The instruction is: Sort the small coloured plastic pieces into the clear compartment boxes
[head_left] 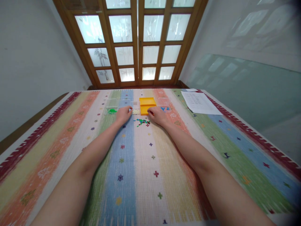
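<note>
Clock: read with the loose pieces at the centre and 12 pointing away from you.
Forearms: your left forearm (102, 144) enters from 7 o'clock and your right forearm (185, 144) from 5 o'clock, both bare.
Cloth: a striped worktop cloth (145, 163) with small printed motifs spreads beneath everything you handle.
Loose pieces: a small scatter of pieces (142, 121) in green, blue and dark red lies on the cloth between your hands.
Left hand: your left hand (123, 115) is at 10 o'clock, thumb and fingers bent towards each other beside the white pieces; whether anything is pinched cannot be told.
Right hand: your right hand (157, 115) is at 2 o'clock, fingers curled over the near right part of the yellow box; its grip is hidden, so you cannot tell whether it holds a piece.
Green pieces: a cluster (112, 110) in a clear tray (106, 113), at 10 o'clock beyond your left hand.
White pieces: a pale group (135, 111) in a small clear container at 11 o'clock.
Yellow box: the opened box (144, 110) sits just past 12 o'clock, its two halves one behind the other.
Blue pieces: a few (162, 108) in a clear container (169, 110) at 2 o'clock.
Paper: a printed sheet (199, 103) lies flat, farther out at 2 o'clock.
Doors: wood-framed doors (140, 44) with glass panes stand at 12 o'clock, beyond the cloth.
</note>
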The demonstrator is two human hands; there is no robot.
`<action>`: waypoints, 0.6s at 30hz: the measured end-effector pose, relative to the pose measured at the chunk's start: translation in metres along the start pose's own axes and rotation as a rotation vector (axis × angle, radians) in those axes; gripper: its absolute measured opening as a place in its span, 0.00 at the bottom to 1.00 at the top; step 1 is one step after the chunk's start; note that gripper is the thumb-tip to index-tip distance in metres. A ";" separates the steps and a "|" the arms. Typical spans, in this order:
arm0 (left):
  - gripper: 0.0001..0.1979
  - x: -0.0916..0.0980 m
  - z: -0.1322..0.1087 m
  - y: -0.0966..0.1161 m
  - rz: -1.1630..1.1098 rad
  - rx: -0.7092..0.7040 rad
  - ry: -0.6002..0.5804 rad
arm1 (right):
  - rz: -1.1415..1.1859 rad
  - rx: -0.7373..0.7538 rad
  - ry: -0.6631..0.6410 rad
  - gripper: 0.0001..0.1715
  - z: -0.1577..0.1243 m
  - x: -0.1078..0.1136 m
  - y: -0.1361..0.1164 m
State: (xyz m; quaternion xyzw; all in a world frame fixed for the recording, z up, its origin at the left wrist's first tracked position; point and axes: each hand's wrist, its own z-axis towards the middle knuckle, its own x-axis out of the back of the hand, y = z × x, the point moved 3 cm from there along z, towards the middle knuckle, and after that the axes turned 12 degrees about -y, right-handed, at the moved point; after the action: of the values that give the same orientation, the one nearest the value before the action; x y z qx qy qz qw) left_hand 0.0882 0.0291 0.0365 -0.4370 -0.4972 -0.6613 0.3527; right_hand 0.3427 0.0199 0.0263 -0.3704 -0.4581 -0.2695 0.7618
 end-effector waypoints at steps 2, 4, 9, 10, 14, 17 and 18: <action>0.14 -0.004 0.000 0.004 -0.002 -0.026 0.006 | -0.002 -0.008 -0.013 0.13 -0.001 0.001 -0.003; 0.15 -0.009 -0.004 0.010 -0.009 -0.087 -0.006 | -0.002 -0.013 -0.023 0.13 -0.001 0.001 -0.004; 0.15 -0.015 -0.021 0.027 -0.013 -0.437 -0.116 | 0.001 -0.021 -0.040 0.14 -0.001 -0.001 -0.002; 0.16 -0.016 -0.025 0.030 -0.008 -0.503 -0.136 | 0.004 -0.022 -0.043 0.14 -0.001 -0.001 -0.001; 0.22 -0.020 -0.032 0.036 0.011 -0.636 -0.210 | 0.007 -0.030 -0.058 0.13 -0.001 -0.001 -0.001; 0.19 -0.024 -0.030 0.038 0.009 -0.647 -0.239 | 0.010 -0.039 -0.044 0.14 -0.002 -0.001 -0.002; 0.17 -0.025 -0.029 0.038 0.002 -0.649 -0.243 | 0.011 -0.048 -0.033 0.14 -0.002 0.000 -0.002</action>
State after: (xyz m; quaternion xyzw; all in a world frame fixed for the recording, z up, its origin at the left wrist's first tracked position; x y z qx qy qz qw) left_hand 0.1250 -0.0080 0.0231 -0.6024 -0.2987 -0.7279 0.1343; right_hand 0.3422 0.0167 0.0258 -0.3957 -0.4621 -0.2700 0.7463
